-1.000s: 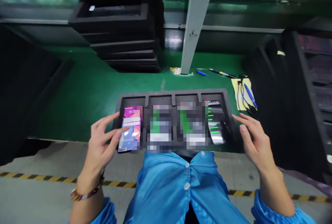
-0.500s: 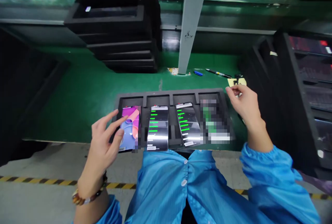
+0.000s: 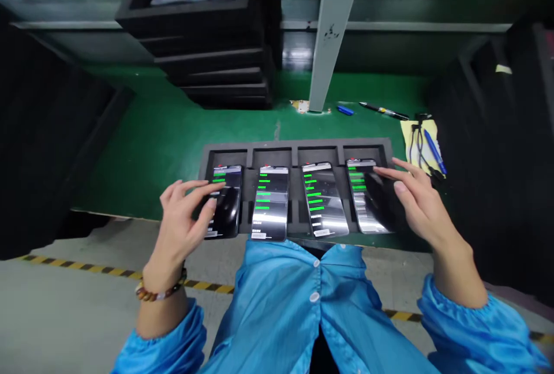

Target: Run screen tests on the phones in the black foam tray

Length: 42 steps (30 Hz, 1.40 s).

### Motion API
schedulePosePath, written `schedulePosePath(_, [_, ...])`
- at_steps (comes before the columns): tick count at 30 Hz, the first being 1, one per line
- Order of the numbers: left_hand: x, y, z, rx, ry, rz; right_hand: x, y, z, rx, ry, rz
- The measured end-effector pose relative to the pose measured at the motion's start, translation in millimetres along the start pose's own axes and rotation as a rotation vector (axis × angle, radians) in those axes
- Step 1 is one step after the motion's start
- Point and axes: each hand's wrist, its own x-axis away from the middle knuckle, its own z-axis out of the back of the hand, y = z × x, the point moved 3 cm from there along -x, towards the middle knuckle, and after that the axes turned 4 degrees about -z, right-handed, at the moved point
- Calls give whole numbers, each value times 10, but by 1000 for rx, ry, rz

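Note:
A black foam tray (image 3: 298, 151) with several slots lies on the green bench in front of me. Each slot holds a phone with green lines on a dark screen. My left hand (image 3: 184, 227) hovers over the leftmost phone (image 3: 225, 201), fingers spread, thumb and forefinger at its screen. My right hand (image 3: 415, 201) is open, fingers stretched out flat over the rightmost phone (image 3: 366, 195) and the tray's right edge. Between them lie the second phone (image 3: 270, 202) and third phone (image 3: 324, 198), untouched.
A stack of black trays (image 3: 208, 33) stands at the back left. A grey post (image 3: 333, 27) rises behind the tray. Pens (image 3: 383, 111) and a yellow note with a cable (image 3: 418, 140) lie at the right. Dark racks flank both sides.
The leftmost phone's screen changed from a colourful picture to a dark list with green lines. My right hand came back from the yellow note to the rightmost phone. The view shifted slightly.

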Motion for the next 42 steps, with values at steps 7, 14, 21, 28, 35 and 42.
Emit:
schedulePosePath(7, [-209,472,-263,114,-214,-203,-42,-74,-80,29,-81,41])
schedulePosePath(14, [-336,495,-301,49,-175,-158,-104,-2,-114,30,-64,46])
schedulePosePath(21, [-397,799,-332,75,-117,-211,-20,-39,-103,4,-60,39])
schedulePosePath(28, [-423,1127,-374,174,-133,-318,196,-77,-9,14,-1,82])
schedulePosePath(35, [-383,1286,-489,262,-225,-349,329,-548,-169,11,-141,247])
schedulePosePath(42, [-303,1053,-329,205,-166,-262,61,-772,-478,117,-235,237])
